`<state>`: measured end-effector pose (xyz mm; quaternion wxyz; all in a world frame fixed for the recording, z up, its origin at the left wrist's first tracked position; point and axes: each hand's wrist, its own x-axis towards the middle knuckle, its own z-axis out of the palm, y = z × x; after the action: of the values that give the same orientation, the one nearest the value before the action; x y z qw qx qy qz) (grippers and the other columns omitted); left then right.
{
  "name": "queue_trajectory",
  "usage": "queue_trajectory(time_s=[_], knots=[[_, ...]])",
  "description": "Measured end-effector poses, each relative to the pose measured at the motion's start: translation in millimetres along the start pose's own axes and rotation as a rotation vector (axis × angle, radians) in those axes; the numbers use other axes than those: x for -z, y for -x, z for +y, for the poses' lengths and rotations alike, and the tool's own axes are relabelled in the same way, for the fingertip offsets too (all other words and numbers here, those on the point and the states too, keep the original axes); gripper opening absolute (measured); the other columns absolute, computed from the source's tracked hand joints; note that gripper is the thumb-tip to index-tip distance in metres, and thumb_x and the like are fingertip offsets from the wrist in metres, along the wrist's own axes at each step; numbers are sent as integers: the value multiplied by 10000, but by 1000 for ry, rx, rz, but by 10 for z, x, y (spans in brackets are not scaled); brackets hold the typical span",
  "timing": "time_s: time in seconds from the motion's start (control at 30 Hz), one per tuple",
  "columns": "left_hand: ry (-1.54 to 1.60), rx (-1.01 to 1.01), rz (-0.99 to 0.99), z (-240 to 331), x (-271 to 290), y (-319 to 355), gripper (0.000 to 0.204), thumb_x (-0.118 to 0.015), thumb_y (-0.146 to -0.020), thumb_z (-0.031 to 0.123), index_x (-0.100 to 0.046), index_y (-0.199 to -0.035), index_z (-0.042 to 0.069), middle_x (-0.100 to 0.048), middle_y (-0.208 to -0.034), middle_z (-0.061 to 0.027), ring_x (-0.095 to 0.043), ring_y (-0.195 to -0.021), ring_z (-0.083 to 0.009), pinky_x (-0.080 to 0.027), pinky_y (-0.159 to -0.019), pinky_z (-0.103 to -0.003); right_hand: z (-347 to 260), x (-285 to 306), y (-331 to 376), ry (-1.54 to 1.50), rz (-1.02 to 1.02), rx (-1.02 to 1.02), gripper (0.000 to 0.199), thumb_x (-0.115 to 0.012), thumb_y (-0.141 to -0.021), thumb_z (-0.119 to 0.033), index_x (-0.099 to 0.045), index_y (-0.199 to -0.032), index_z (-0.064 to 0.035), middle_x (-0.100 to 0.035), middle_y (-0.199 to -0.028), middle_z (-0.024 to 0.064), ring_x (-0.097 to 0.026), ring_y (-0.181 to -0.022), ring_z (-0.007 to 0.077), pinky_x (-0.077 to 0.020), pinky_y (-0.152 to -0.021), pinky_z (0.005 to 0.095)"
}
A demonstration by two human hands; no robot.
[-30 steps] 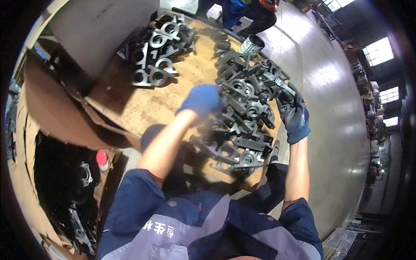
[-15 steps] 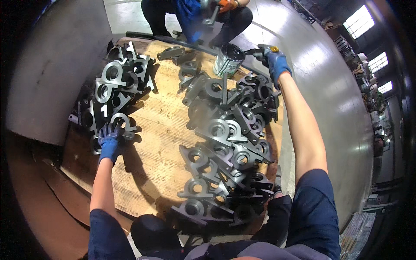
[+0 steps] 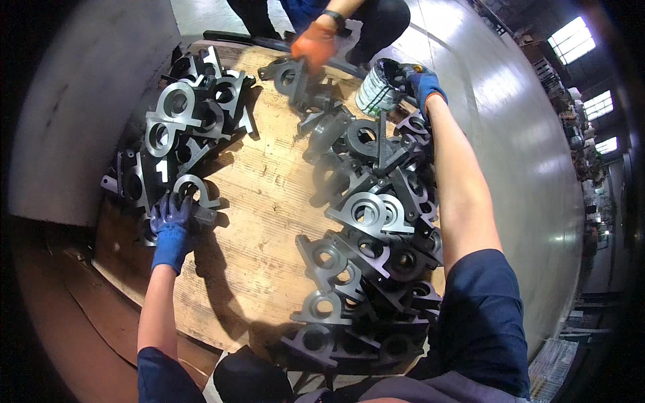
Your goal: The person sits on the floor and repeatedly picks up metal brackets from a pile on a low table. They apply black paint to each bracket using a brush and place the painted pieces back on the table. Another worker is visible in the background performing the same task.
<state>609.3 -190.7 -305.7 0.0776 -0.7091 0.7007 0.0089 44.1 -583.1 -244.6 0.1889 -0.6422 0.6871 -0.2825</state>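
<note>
My left hand [image 3: 171, 221], in a blue glove with dark fingers, lies with fingers stretched over the near end of the left pile of metal brackets [image 3: 161, 127]. Beside its fingertips is a grey bracket with a round opening [image 3: 207, 191]. At the far right, my right hand [image 3: 422, 86], gloved in blue, is closed at the mouth of a paint can [image 3: 373, 97]. It grips a dark brush-like tool, mostly hidden now by the hand and the can. The can has a pale, dark-streaked wall and dark contents.
Many ring-shaped brackets [image 3: 363, 209] are heaped along the right side of the wooden board [image 3: 248, 195]. Across from me, a co-worker's orange-gloved hand [image 3: 314, 46] reaches over the far brackets [image 3: 287, 77]. A grey panel [image 3: 87, 114] stands at the left.
My right hand has moved in against the can's mouth. My left hand stays on the left pile. The co-worker's orange glove has come down over the far brackets. The whole view has shifted slightly.
</note>
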Motion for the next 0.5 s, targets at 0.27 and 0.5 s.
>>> queue_trajectory(time_s=[0.27, 0.5], knots=[[-12, -9, -55, -501, -179, -209, 495, -618, -818, 204, -516, -1297, 135, -538, -1323, -139, -493, -1254, -335, -412, -982, -507, -268, 432, 717, -156, -133, 63, 280, -617, -900, -249, -698, -1102, -72, -711, -1019, 72, -623, -868, 143, -505, -803, 309], [-196, -58, -42, -516, -206, -413, 229, -513, -895, 233, -641, -1078, 184, -656, -1072, -72, -604, -1030, -256, -457, -832, -447, -489, 495, 1223, -964, 76, -384, 305, -471, -980, -245, -588, -1240, -136, -688, -1130, 81, -672, -962, 232, -495, -838, 374]])
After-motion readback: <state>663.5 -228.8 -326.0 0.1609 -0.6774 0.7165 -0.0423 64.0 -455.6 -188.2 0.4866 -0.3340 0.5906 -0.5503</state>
